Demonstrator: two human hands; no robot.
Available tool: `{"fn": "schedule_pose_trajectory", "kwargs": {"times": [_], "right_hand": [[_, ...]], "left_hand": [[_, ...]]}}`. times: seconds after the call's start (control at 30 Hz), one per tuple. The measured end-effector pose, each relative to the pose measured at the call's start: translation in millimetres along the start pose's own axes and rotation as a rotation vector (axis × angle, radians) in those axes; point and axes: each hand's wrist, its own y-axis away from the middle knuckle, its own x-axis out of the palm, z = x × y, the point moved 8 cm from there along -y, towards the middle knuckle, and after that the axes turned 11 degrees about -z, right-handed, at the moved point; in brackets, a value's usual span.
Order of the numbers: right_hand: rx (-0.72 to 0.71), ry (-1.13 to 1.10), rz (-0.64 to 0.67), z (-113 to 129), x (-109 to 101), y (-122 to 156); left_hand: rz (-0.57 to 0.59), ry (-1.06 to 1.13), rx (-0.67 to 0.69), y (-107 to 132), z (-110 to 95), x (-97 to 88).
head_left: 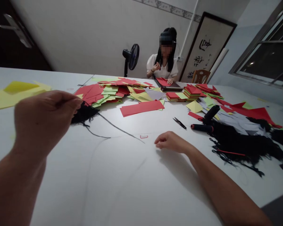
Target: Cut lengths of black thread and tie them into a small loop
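Note:
My left hand (43, 117) is raised near the camera with its fingers pinched on a tuft of black thread (83, 113). A thin black strand (119, 129) runs from it across the white table (132, 188) toward my right hand (171, 142). That hand rests on the table with its fingers curled together near the strand's far end. A tiny red scrap (143, 136) lies just left of it.
Piles of red, green and yellow paper (122, 91) cover the table's far side, and yellow sheets (16, 91) lie at far left. Small scissors (179, 122), black spools (202, 127) and tangled black thread (245, 142) sit to the right. A person (163, 62) sits opposite beside a fan (131, 58).

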Motion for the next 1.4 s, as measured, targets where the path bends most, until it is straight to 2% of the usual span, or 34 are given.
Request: {"fn": "schedule_pose_trajectory", "kwargs": {"times": [0.07,0.2,0.27,0.33,0.47,0.63,0.73,0.83,0.97,1.13,1.4], "right_hand": [[0.082,0.116,-0.161,-25,-48,11],[0.282,0.409,-0.569,-71,-161,44],[0.407,0.538,-0.662,-93,-197,62],[0.489,0.609,-0.687,-111,-214,73],[0.547,0.651,-0.671,-137,-215,82],[0.564,0.645,-0.735,-149,-213,85],[0.587,0.557,-0.798,-155,-217,86],[0.565,0.351,-0.870,-155,-219,87],[0.462,-0.034,-0.931,-141,-211,86],[0.346,-0.453,-0.852,-105,-186,72],[0.311,-0.785,-0.713,-64,-147,47]], "left_hand": [[0.045,0.044,-0.037,5,-1,2.7],[0.161,0.038,-0.142,16,1,11.7],[0.201,0.053,-0.143,19,1,17.7],[0.232,0.068,-0.113,20,0,23.7],[0.257,0.102,-0.076,23,-1,30.6],[0.277,0.115,-0.075,26,-1,33.6],[0.261,0.128,-0.093,25,0,34.0],[0.257,0.140,-0.089,25,-1,35.3],[0.255,0.160,-0.082,26,-1,35.8],[0.256,0.168,-0.093,27,3,35.7],[0.248,0.178,-0.100,27,-1,32.0]]}}
